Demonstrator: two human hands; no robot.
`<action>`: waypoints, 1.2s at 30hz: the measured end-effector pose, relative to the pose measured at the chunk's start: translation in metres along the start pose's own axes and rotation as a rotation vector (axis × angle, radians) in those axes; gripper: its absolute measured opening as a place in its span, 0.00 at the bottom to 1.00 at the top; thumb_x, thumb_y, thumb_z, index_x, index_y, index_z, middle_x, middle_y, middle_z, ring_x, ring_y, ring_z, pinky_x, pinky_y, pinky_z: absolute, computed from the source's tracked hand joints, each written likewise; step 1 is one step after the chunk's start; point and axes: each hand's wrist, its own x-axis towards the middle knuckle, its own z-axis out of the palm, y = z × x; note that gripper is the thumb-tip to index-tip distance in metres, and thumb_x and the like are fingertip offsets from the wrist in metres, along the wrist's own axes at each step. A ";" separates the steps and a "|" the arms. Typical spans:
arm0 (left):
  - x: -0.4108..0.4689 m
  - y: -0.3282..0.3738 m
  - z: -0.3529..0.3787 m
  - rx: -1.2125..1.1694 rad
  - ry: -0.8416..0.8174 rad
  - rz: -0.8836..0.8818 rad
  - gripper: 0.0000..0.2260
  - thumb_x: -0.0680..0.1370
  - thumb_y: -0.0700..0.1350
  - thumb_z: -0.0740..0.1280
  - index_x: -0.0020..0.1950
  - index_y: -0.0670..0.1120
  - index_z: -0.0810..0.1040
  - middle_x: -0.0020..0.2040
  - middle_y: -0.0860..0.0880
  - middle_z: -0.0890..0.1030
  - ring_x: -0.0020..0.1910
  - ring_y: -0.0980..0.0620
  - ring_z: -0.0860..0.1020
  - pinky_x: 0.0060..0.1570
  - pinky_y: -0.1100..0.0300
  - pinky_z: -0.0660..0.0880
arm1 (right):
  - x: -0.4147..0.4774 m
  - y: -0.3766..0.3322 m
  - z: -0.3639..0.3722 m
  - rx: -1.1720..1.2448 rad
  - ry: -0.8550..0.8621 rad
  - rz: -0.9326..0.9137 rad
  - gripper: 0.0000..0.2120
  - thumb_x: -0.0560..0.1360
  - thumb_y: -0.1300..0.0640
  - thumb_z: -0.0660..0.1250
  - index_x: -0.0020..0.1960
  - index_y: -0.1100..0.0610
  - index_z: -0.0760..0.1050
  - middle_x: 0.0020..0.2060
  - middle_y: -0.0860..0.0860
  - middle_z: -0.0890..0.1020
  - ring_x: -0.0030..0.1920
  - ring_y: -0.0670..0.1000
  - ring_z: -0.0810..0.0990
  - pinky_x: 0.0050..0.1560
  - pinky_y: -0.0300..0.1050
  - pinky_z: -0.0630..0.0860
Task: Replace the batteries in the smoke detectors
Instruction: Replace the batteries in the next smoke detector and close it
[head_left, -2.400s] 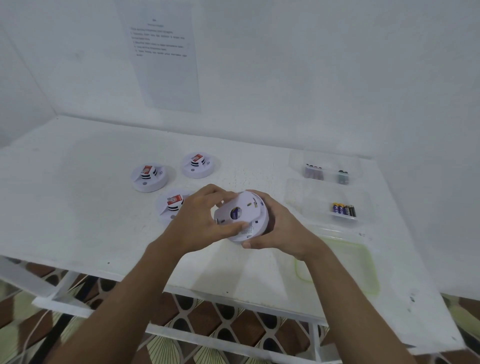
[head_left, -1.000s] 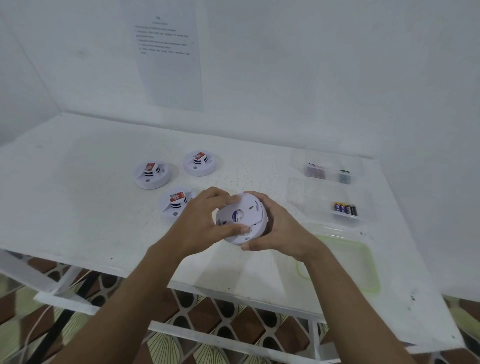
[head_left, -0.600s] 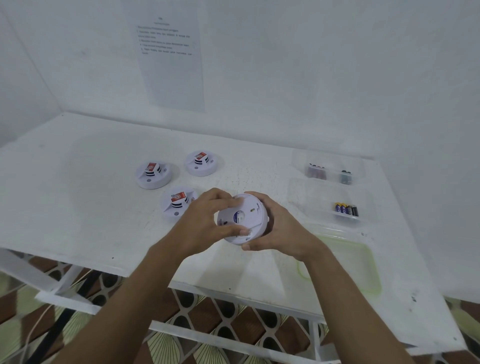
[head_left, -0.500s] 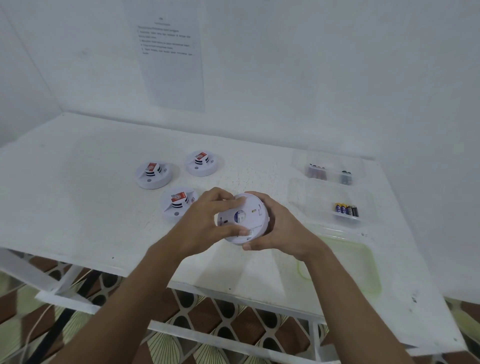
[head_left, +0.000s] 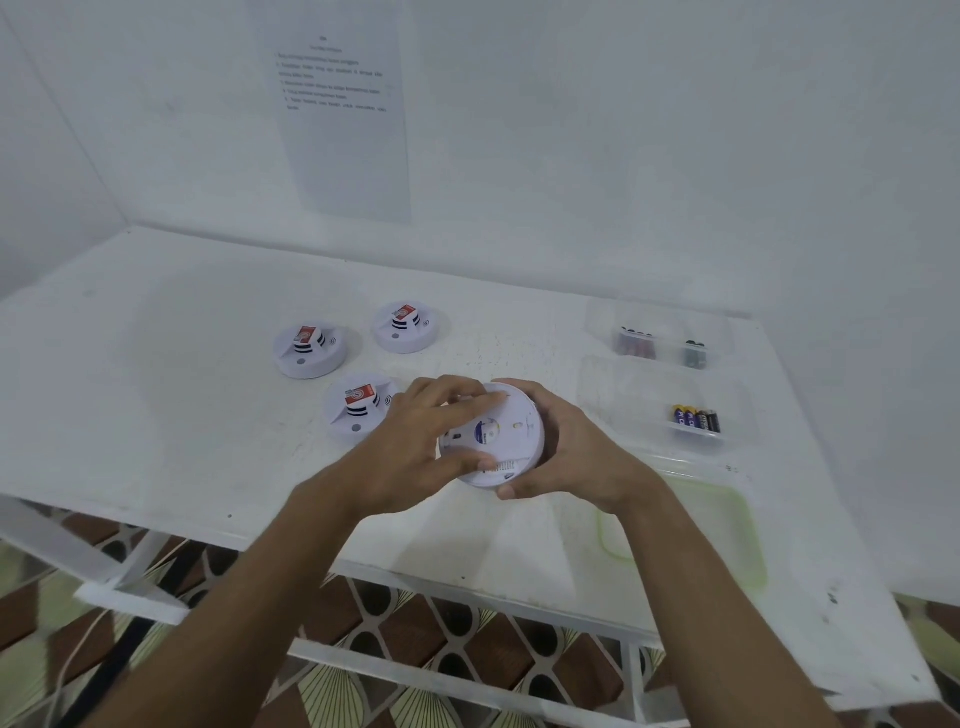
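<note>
Head view: both hands (head_left: 415, 447) grip one smoke detector (head_left: 498, 441)

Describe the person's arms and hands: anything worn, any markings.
Both are bare. The left hand and right hand wear no gloves, and no rings show on the visible fingers. The left forearm and right forearm show no sleeves, watch, bracelet or markings down to the picture's lower edge. The visible fingernails look short and unpainted.

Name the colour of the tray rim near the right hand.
Pale green; the tray rim shows clearest in the head view.
</note>
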 end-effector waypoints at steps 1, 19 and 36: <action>0.000 -0.001 0.000 0.002 -0.002 0.003 0.27 0.73 0.59 0.67 0.71 0.61 0.67 0.63 0.62 0.65 0.63 0.59 0.64 0.60 0.60 0.69 | 0.000 0.001 0.000 0.002 -0.010 0.005 0.44 0.63 0.74 0.79 0.72 0.49 0.69 0.64 0.51 0.77 0.64 0.54 0.78 0.51 0.51 0.82; -0.014 0.001 0.001 -0.202 0.361 -0.048 0.16 0.74 0.50 0.74 0.61 0.59 0.78 0.55 0.70 0.79 0.57 0.68 0.75 0.55 0.76 0.68 | 0.003 0.007 0.017 0.059 0.227 0.126 0.37 0.71 0.22 0.53 0.69 0.45 0.70 0.49 0.52 0.80 0.35 0.47 0.75 0.33 0.38 0.66; -0.005 0.018 0.006 -0.583 0.333 -0.259 0.31 0.72 0.52 0.73 0.73 0.55 0.67 0.62 0.60 0.79 0.56 0.57 0.81 0.46 0.60 0.81 | 0.005 -0.007 0.038 -0.060 0.492 -0.042 0.20 0.83 0.46 0.59 0.75 0.42 0.67 0.59 0.44 0.83 0.49 0.50 0.85 0.46 0.48 0.83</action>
